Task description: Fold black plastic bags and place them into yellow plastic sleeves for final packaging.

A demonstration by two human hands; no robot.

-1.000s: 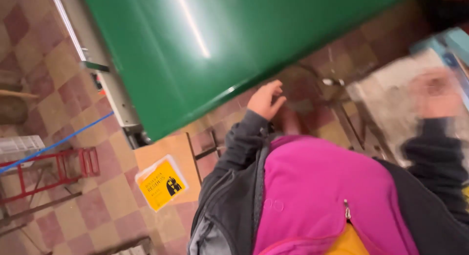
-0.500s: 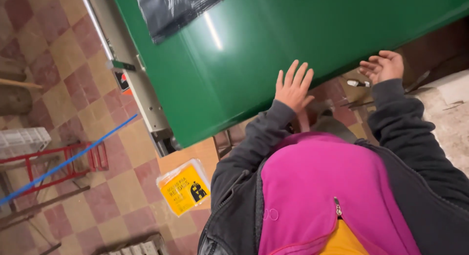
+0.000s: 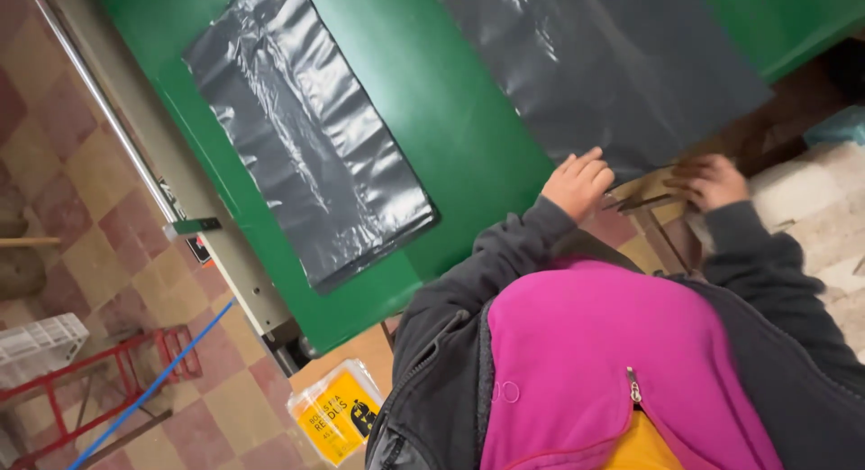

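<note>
Head view: two hands at the near edge of a green desk, by a dark plastic sheet.
Left hand [image 3: 578, 183], fingers curled and holding nothing, rests on the near corner of the right sheet [image 3: 604, 69], which stretches far and right from it. Right hand [image 3: 712, 180] sits just beside, off the desk [image 3: 450, 136] edge; whether it grips anything I cannot tell. A second sheet [image 3: 306, 136] lies well left, long axis running near to far.

A green table [image 3: 450, 146] carries two flat dark grey plastic bags [image 3: 306, 136], lying apart.
</note>
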